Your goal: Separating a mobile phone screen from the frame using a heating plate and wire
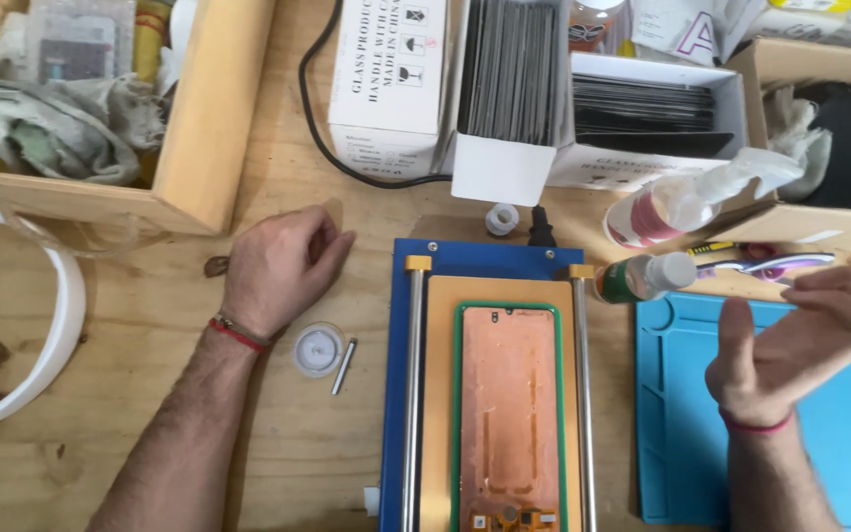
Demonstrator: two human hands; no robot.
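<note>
**Operator:** Two hands in my feed, both empty. Left hand [283, 266] lies knuckles-up on the wooden surface [278, 433], fingers curled loosely under, gripping nothing; red cord at the wrist. Right hand [805, 340] is raised over the blue mat [682, 424], palm turned sideways, fingers straight and together, thumb standing apart. It holds nothing.

**Second:** Nearest items?

**Operator:** Just beside the left wrist: a small round clear spool [318, 351] and a short metal pin [344, 365], both flat on the wood, apart from the hand. Right fingertips hover near a green bottle [642, 277] lying on its side, white cap toward the hand; I cannot tell if they touch.

**Second:** Centre piece?

**Operator:** Between the hands sits a blue-framed plate [465, 258] with two steel rails. On its tan pad lies a phone panel [506, 404], copper-coloured back up, edged in green, rounded corners.

**Second:** Containers?

**Operator:** Left rear, a wooden crate [211, 118] with crumpled grey rags. Rear centre, an open white carton [500, 169] packed with thin dark sheets standing on edge; a second white carton [731, 99] to its right with similar sheets stacked flat. A clear spray bottle [677, 205] with a pink band leans near it. Smooth white curved rim [56, 335] at far left.
</note>
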